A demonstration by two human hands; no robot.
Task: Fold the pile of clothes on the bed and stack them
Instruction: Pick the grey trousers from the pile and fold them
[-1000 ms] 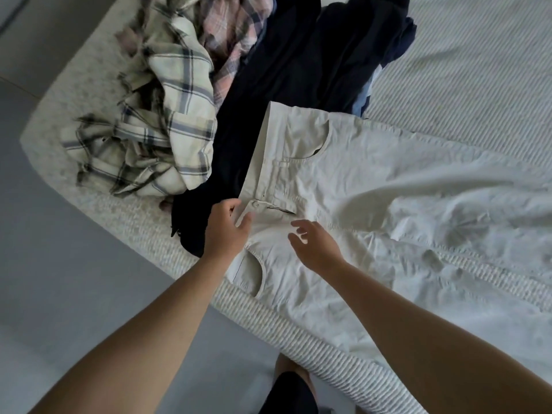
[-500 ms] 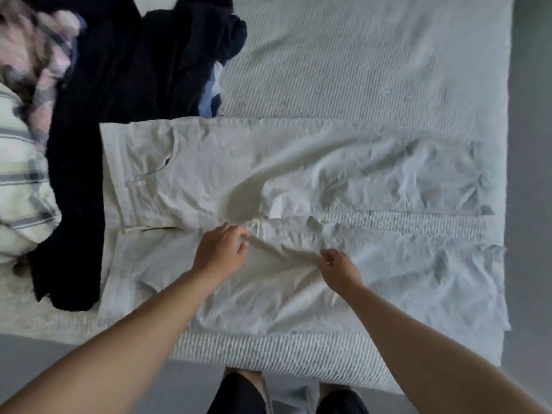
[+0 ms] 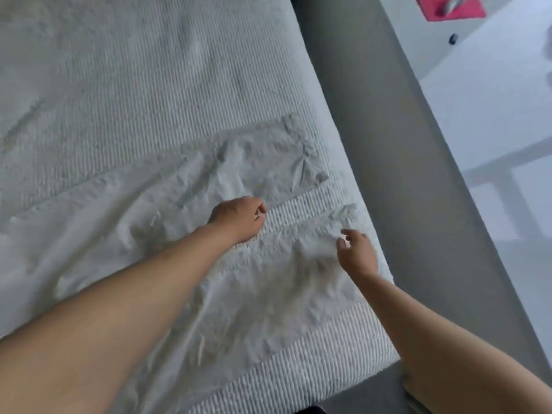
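Currently smoothing the pale trousers (image 3: 185, 210) flat on the bed (image 3: 119, 85) before the first fold. Left hand (image 3: 239, 218) rests on the inner edge of the far leg (image 3: 268, 162), fingers curled; can't tell if it pinches cloth or just presses. Right hand (image 3: 357, 253) hovers loose-fingered and released over the hem end of the near leg (image 3: 283, 279), gripping nothing. A strip of bedcover shows between the hands, so the legs are apart. To do this well, I'd judge: take the near leg at hem and inseam, lift rather than drag, lay it onto the far leg with seams matched, then sweep creases out toward the hem. Fabric is thin and wrinkled and likely bunches if pushed. The hems lie close to the bed edge beyond the right hand, so keep them from sliding off.
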